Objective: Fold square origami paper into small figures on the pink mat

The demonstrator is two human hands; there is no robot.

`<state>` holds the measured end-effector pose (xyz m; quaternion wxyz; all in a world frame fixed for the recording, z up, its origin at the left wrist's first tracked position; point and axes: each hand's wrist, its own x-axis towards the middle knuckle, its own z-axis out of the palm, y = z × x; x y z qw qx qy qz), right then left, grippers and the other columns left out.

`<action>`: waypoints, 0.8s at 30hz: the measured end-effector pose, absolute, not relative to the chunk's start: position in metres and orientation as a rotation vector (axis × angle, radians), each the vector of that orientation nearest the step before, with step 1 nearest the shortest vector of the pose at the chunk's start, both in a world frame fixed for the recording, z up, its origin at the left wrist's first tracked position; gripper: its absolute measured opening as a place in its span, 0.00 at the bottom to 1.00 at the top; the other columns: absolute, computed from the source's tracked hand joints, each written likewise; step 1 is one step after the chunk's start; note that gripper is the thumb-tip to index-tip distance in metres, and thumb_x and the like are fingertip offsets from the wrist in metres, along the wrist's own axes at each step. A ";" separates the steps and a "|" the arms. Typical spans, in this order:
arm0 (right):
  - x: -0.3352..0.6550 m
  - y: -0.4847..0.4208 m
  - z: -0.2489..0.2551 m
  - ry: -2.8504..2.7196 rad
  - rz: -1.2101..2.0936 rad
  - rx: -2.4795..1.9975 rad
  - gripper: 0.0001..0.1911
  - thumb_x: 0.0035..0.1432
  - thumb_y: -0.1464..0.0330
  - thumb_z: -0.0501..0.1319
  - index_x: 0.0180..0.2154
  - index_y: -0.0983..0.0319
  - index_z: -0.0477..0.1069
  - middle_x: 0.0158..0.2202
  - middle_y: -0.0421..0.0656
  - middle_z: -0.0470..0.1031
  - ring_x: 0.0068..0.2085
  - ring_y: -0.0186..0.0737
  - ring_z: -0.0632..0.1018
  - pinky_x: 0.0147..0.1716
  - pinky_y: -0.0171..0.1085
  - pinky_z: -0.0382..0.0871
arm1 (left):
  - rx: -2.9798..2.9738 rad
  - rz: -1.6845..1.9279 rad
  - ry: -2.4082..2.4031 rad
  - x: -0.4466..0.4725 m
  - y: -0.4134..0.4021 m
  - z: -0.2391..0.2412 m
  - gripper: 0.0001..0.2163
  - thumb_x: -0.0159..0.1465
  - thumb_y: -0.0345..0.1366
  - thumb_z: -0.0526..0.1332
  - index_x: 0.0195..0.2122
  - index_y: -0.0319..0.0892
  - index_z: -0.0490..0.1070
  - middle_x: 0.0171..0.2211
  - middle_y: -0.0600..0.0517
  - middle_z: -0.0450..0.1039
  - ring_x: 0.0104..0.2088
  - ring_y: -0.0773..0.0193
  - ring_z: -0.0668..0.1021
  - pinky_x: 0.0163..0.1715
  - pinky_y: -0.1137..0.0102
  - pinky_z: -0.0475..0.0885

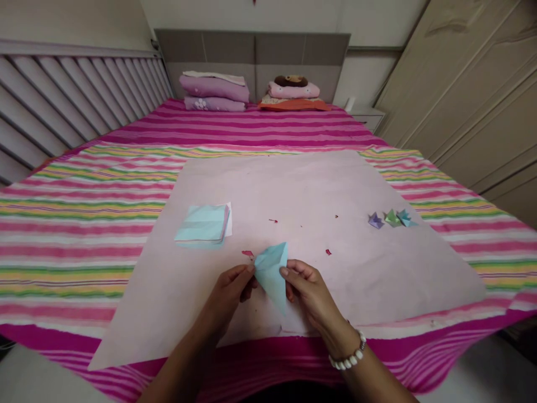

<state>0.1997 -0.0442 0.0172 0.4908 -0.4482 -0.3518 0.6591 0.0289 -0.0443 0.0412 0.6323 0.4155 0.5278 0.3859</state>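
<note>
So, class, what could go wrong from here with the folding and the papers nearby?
The light-blue paper is held between the left hand and the right hand, so uneven pulling might crease or tear it.
The paper stack looks loose, with uneven edges; a sweep of the left hand could scatter it.
A red scrap lies close by and might get caught in a fold.

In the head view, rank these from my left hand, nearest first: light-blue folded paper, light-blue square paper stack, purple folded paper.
1. Light-blue folded paper, in your left hand
2. Light-blue square paper stack, ahead, left
3. Purple folded paper, far right
</note>
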 end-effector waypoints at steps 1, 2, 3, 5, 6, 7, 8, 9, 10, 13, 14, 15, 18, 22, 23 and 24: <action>0.200 -0.044 0.017 -0.853 1.598 -1.093 0.13 0.49 0.60 0.67 0.33 0.63 0.75 0.12 0.33 0.65 0.14 0.28 0.62 0.18 0.30 0.54 | 0.957 0.874 1.213 0.028 -0.044 0.041 0.17 0.59 0.48 0.59 0.22 0.40 0.65 0.21 0.57 0.60 0.21 0.71 0.59 0.22 0.73 0.53; 0.200 -0.044 0.017 -0.851 1.598 -1.096 0.13 0.48 0.60 0.68 0.33 0.63 0.75 0.12 0.33 0.65 0.14 0.28 0.62 0.17 0.30 0.54 | 0.964 0.869 1.219 0.028 -0.044 0.040 0.18 0.59 0.49 0.59 0.21 0.39 0.65 0.20 0.57 0.60 0.21 0.71 0.59 0.22 0.73 0.53; 0.200 -0.043 0.017 -0.849 1.598 -1.097 0.14 0.48 0.60 0.68 0.33 0.63 0.75 0.12 0.33 0.65 0.14 0.28 0.62 0.17 0.29 0.53 | 0.968 0.871 1.225 0.028 -0.044 0.040 0.18 0.59 0.49 0.59 0.21 0.39 0.65 0.20 0.57 0.60 0.21 0.70 0.59 0.22 0.73 0.53; 0.200 -0.042 0.017 -0.828 1.598 -1.098 0.13 0.47 0.60 0.68 0.33 0.63 0.75 0.12 0.33 0.65 0.14 0.27 0.62 0.17 0.29 0.53 | 0.972 0.886 1.229 0.028 -0.044 0.041 0.19 0.59 0.49 0.58 0.21 0.39 0.65 0.20 0.56 0.60 0.21 0.70 0.60 0.22 0.72 0.54; 0.200 -0.042 0.018 -0.811 1.594 -1.099 0.13 0.47 0.61 0.68 0.33 0.63 0.75 0.12 0.33 0.65 0.14 0.27 0.61 0.16 0.29 0.52 | 0.976 0.893 1.223 0.028 -0.044 0.042 0.19 0.60 0.49 0.58 0.20 0.39 0.65 0.20 0.56 0.60 0.21 0.70 0.60 0.22 0.72 0.54; 0.201 -0.042 0.018 -0.794 1.591 -1.102 0.13 0.47 0.61 0.68 0.33 0.63 0.75 0.12 0.33 0.65 0.14 0.27 0.61 0.16 0.29 0.52 | 0.983 0.892 1.213 0.028 -0.044 0.043 0.19 0.60 0.49 0.58 0.21 0.39 0.66 0.20 0.56 0.60 0.21 0.70 0.60 0.22 0.73 0.55; 0.200 -0.041 0.018 -0.781 1.587 -1.105 0.13 0.47 0.61 0.68 0.32 0.63 0.74 0.12 0.33 0.65 0.14 0.27 0.61 0.16 0.29 0.52 | 0.993 0.887 1.198 0.028 -0.044 0.044 0.17 0.60 0.48 0.59 0.23 0.39 0.68 0.20 0.56 0.61 0.21 0.71 0.60 0.22 0.73 0.55; 0.200 -0.041 0.017 -0.775 1.584 -1.105 0.13 0.47 0.61 0.68 0.32 0.63 0.74 0.12 0.33 0.65 0.14 0.27 0.61 0.16 0.29 0.52 | 1.004 0.882 1.174 0.028 -0.044 0.045 0.14 0.58 0.47 0.61 0.26 0.39 0.70 0.21 0.56 0.62 0.22 0.70 0.62 0.23 0.73 0.56; 0.200 -0.041 0.017 -0.778 1.582 -1.103 0.13 0.47 0.61 0.68 0.32 0.63 0.74 0.12 0.33 0.65 0.14 0.27 0.61 0.16 0.29 0.52 | 1.015 0.881 1.146 0.029 -0.044 0.045 0.12 0.56 0.44 0.64 0.31 0.39 0.72 0.23 0.56 0.65 0.23 0.70 0.64 0.24 0.73 0.59; 0.199 -0.043 0.018 -0.834 1.589 -1.067 0.14 0.50 0.59 0.67 0.33 0.63 0.74 0.12 0.33 0.65 0.14 0.27 0.61 0.17 0.29 0.53 | 1.029 0.896 1.107 0.030 -0.044 0.043 0.14 0.51 0.40 0.69 0.38 0.40 0.74 0.28 0.54 0.69 0.29 0.67 0.69 0.30 0.72 0.63; 0.199 -0.044 0.019 -0.863 1.595 -1.041 0.14 0.52 0.58 0.65 0.33 0.63 0.74 0.13 0.34 0.65 0.15 0.28 0.62 0.17 0.30 0.53 | 1.014 0.906 1.116 0.031 -0.044 0.041 0.13 0.52 0.40 0.68 0.35 0.40 0.74 0.27 0.54 0.69 0.28 0.67 0.69 0.29 0.73 0.63; 0.198 -0.045 0.020 -0.891 1.603 -1.015 0.16 0.55 0.56 0.63 0.34 0.63 0.75 0.13 0.34 0.65 0.15 0.28 0.62 0.18 0.30 0.54 | 0.976 0.915 1.135 0.031 -0.044 0.039 0.11 0.53 0.42 0.67 0.32 0.39 0.73 0.24 0.56 0.66 0.26 0.69 0.66 0.27 0.74 0.61; 0.199 -0.046 0.025 -0.946 1.611 -0.958 0.19 0.58 0.54 0.58 0.36 0.63 0.76 0.14 0.36 0.66 0.16 0.30 0.64 0.19 0.32 0.57 | 0.744 0.931 1.112 0.032 -0.043 0.031 0.13 0.54 0.45 0.66 0.28 0.40 0.71 0.19 0.60 0.58 0.21 0.72 0.60 0.23 0.75 0.56; 0.200 -0.044 0.029 -1.024 1.561 -0.950 0.13 0.54 0.59 0.64 0.39 0.59 0.77 0.25 0.39 0.74 0.18 0.29 0.65 0.18 0.32 0.57 | 0.549 0.867 0.998 0.034 -0.044 0.029 0.15 0.55 0.47 0.64 0.27 0.39 0.71 0.18 0.58 0.59 0.21 0.72 0.60 0.22 0.75 0.58; 0.200 -0.044 0.030 -1.046 1.553 -0.949 0.12 0.54 0.60 0.64 0.39 0.58 0.77 0.28 0.40 0.76 0.18 0.28 0.65 0.18 0.32 0.58 | 0.529 0.851 0.991 0.035 -0.045 0.030 0.15 0.55 0.48 0.63 0.26 0.39 0.71 0.18 0.58 0.59 0.20 0.72 0.60 0.21 0.74 0.57; 0.200 -0.043 0.030 -1.061 1.546 -0.951 0.12 0.54 0.61 0.65 0.39 0.58 0.77 0.30 0.40 0.76 0.18 0.28 0.65 0.18 0.32 0.58 | 0.517 0.839 0.994 0.036 -0.046 0.032 0.15 0.55 0.48 0.63 0.26 0.39 0.71 0.18 0.57 0.59 0.20 0.72 0.60 0.21 0.74 0.57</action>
